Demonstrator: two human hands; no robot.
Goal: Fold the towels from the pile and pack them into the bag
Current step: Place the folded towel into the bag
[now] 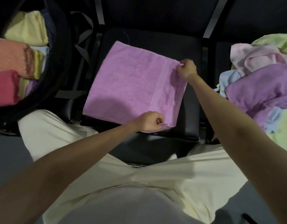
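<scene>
Purple towel (133, 81) spread flat on a black padded seat (190, 110), folded into a rough square and turned a little askew to the seat's edges. Left hand (150, 121) at the towel's near right corner, fingers curled under, pinching the cloth between thumb and forefinger. Right hand (186, 69) at the far right corner, likewise curled, pinching the edge there and lifting it slightly off the seat. Both forearms bare, reaching in from the bottom of the view. A paler band along the towel's right side, between the two hands, with a few wrinkles close to the right hand.

Open black bag (58, 62) to the left, just beside the seat, its dark rim curving round the folded towels inside: a pale yellow towel (27, 29) at the far end, an orange towel (10, 59) nearer, a red towel (3, 88) nearest, with slivers of yellow, blue and purple cloth showing along their right edges. Black straps trailing from the bag across the gap toward the seat.

Loose pile of towels (261, 81) to the right, unfolded and heaped: pale pink on top, green behind and beneath, another purple one in front, light blue poking out in between. White trousers (139, 183) filling the lower part of the view, grey floor (8, 151) on either side.
</scene>
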